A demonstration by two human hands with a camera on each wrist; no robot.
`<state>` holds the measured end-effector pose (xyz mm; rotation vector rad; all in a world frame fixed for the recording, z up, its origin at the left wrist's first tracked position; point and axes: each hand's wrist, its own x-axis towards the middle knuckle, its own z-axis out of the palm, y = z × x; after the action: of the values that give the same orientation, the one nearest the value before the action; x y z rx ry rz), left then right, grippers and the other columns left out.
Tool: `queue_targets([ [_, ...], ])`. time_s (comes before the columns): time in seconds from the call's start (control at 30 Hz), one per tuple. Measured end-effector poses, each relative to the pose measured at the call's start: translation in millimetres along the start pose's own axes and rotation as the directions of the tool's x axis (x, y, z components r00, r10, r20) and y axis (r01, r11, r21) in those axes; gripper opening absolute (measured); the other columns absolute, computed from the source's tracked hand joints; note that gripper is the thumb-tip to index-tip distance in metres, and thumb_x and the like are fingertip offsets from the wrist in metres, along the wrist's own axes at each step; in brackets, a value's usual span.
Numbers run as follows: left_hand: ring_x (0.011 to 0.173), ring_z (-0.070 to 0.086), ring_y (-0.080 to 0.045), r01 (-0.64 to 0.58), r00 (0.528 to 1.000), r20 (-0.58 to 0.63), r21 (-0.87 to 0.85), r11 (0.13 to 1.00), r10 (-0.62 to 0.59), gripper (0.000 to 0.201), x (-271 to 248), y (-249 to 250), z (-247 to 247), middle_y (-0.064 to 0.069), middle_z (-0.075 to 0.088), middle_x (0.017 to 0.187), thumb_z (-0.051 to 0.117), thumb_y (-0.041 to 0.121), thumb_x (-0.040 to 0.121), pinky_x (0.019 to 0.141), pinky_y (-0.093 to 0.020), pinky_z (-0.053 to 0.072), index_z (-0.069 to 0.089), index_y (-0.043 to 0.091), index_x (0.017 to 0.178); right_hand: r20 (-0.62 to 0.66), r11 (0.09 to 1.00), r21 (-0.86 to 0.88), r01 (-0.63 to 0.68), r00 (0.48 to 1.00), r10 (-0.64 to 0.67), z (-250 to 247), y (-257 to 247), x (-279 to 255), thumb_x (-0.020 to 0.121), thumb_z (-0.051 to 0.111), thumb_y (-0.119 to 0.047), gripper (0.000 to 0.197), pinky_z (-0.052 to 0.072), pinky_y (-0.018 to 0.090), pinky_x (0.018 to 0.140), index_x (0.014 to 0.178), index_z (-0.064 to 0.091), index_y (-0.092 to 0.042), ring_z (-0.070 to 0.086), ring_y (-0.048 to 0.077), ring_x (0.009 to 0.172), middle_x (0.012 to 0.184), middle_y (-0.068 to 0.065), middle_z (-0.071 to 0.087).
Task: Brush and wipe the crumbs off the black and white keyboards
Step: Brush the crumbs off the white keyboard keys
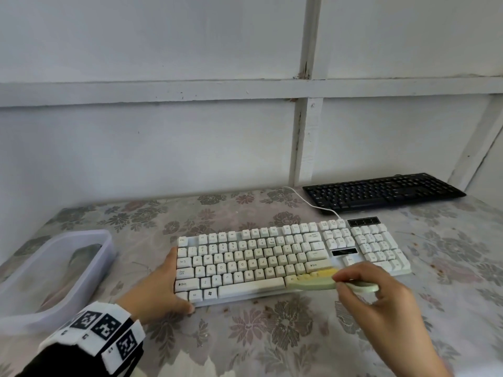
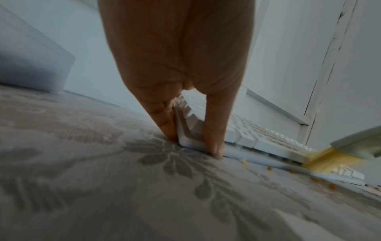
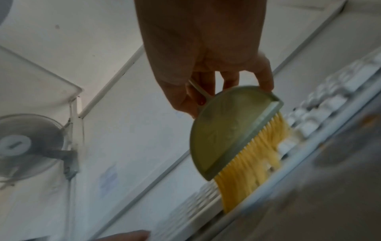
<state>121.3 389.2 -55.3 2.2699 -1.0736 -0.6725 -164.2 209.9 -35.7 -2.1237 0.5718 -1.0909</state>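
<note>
A white keyboard [image 1: 272, 257] lies mid-table on a floral cloth. My left hand [image 1: 168, 284] grips its near left corner, fingers along the left end and thumb on the front edge; the left wrist view shows the same left hand [image 2: 191, 140] around that corner. My right hand [image 1: 353, 281] pinches the handle of a pale green brush [image 1: 313, 281] whose yellow bristles [image 3: 247, 163] rest on the bottom key row right of the space bar. Orange crumbs [image 2: 270, 168] lie on the cloth by the front edge. The black keyboard [image 1: 381, 191] sits at the back right, untouched.
A translucent plastic tub [image 1: 16, 281] holding a grey cloth [image 1: 81, 257] stands at the left. The white keyboard's cable [image 1: 307, 200] runs back past the black keyboard. A white panelled wall closes the back; a wall fan [image 3: 26, 146] shows in the right wrist view.
</note>
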Motion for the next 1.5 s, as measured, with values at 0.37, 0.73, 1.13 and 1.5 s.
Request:
queue_targets([
  [0.37, 0.113, 0.050, -0.010, 0.014, 1.000, 0.006, -0.010, 1.000, -0.014, 0.122, 1, -3, 0, 0.011, 0.045, 0.130, 0.082, 0.023, 0.056, 0.101, -0.031, 0.042, -0.003, 0.033, 0.143, 0.013, 0.990, 0.089, -0.110, 0.994, 0.109, -16, 16, 0, 0.076, 0.070, 0.005, 0.038, 0.047, 0.030, 0.065, 0.076, 0.068, -0.033, 0.061, 0.010, 0.077, 0.082, -0.010, 0.065],
  [0.73, 0.116, 0.046, -0.008, -0.015, 1.000, 0.015, -0.074, 0.997, 0.016, 0.122, 3, -6, 1, 0.013, 0.043, 0.130, 0.081, 0.018, 0.052, 0.097, -0.025, 0.039, 0.001, 0.033, 0.144, 0.033, 0.987, 0.119, -0.106, 0.994, 0.103, -24, 10, -2, 0.075, 0.070, 0.010, 0.036, 0.044, 0.012, 0.064, 0.074, 0.069, -0.026, 0.062, 0.009, 0.078, 0.078, -0.008, 0.066],
  [1.13, 0.119, 0.047, -0.009, -0.025, 1.000, 0.014, -0.093, 0.995, 0.026, 0.133, 2, -7, 1, 0.012, 0.043, 0.133, 0.077, 0.038, 0.035, 0.106, -0.035, 0.039, 0.001, 0.033, 0.144, -0.045, 0.959, 0.140, -0.246, 0.966, 0.254, -62, 23, 2, 0.079, 0.068, 0.003, 0.028, 0.037, 0.014, 0.054, 0.073, 0.069, -0.024, 0.048, 0.014, 0.051, 0.074, -0.006, 0.065],
  [1.5, 0.115, 0.050, -0.007, -0.016, 1.000, 0.021, -0.123, 0.992, 0.019, 0.130, 2, -7, 1, 0.015, 0.047, 0.129, 0.078, 0.035, 0.035, 0.103, -0.034, 0.041, 0.003, 0.037, 0.142, -0.099, 0.972, 0.055, -0.230, 0.967, 0.235, -83, 37, 5, 0.079, 0.067, 0.003, 0.030, 0.040, 0.035, 0.063, 0.073, 0.069, -0.026, 0.056, 0.020, 0.066, 0.077, -0.005, 0.065],
])
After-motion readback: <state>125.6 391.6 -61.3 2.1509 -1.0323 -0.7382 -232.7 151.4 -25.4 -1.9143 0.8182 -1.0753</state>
